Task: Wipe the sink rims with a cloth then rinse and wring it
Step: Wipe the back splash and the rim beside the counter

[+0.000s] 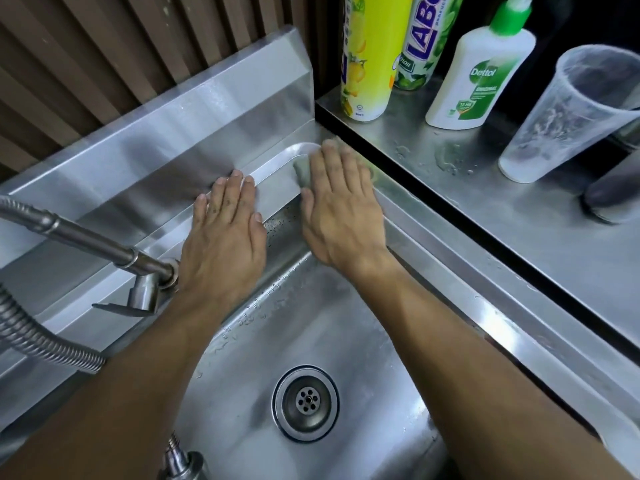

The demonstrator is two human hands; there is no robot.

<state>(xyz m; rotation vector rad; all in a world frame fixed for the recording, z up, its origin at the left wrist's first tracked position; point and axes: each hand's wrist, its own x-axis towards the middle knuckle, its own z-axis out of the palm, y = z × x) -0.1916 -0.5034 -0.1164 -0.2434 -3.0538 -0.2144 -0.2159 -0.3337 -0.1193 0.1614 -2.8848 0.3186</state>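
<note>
Our left hand (225, 233) lies flat on the back rim of the sink (273, 168), fingers straight and together, holding nothing. Just right of it, our right hand (341, 216) presses the cloth (302, 171) onto the far right corner, fingers straight; only a damp grey fold shows beside the forefinger. It looks soft, light and limp, best gathered in a bunch.

Bottles (479, 74), cup (568, 112) on counter (519, 216) right of sink (311, 327).
</note>
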